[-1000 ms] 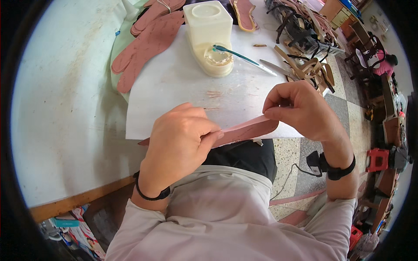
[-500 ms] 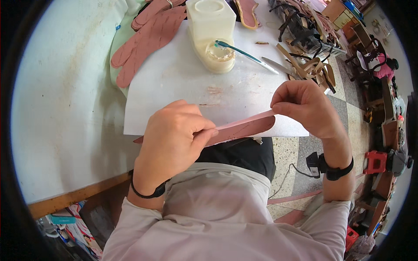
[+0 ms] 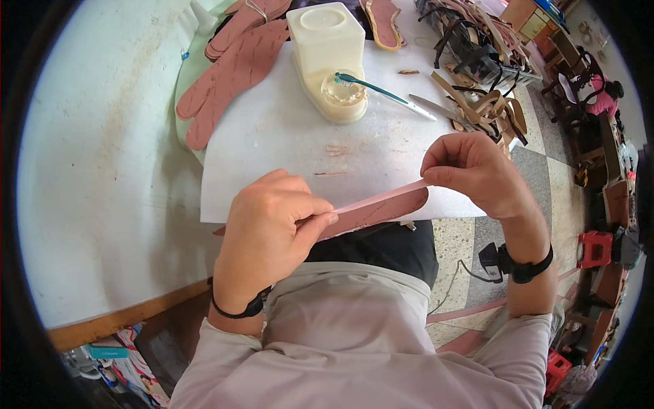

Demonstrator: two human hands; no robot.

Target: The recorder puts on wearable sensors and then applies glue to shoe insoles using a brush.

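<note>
A narrow pale pink strip (image 3: 379, 195) is stretched between my two hands along the edge of a pink insole (image 3: 388, 209). My left hand (image 3: 272, 221) pinches the strip near its left part, thumb against the fingers, and covers part of the insole. At the strip's right end, my right hand (image 3: 466, 169) pinches it between thumb and curled forefinger. The insole lies at the near edge of a white board (image 3: 272, 150), its pointed left end showing past my left hand. Whether the strip is stuck to the insole edge is hard to see.
A whitish plastic glue container (image 3: 327, 48) stands on the board, a toothbrush (image 3: 385, 94) resting across its open cup. Several pink insoles (image 3: 235, 78) lie at the back left. Scissors blades (image 3: 439, 109) and tangled strips (image 3: 490, 112) sit at the right, beside a full box (image 3: 480, 51).
The view has shifted slightly, so the board and containers sit a little lower. Both hands keep their pinch on the strip, and its angle is almost unchanged.
</note>
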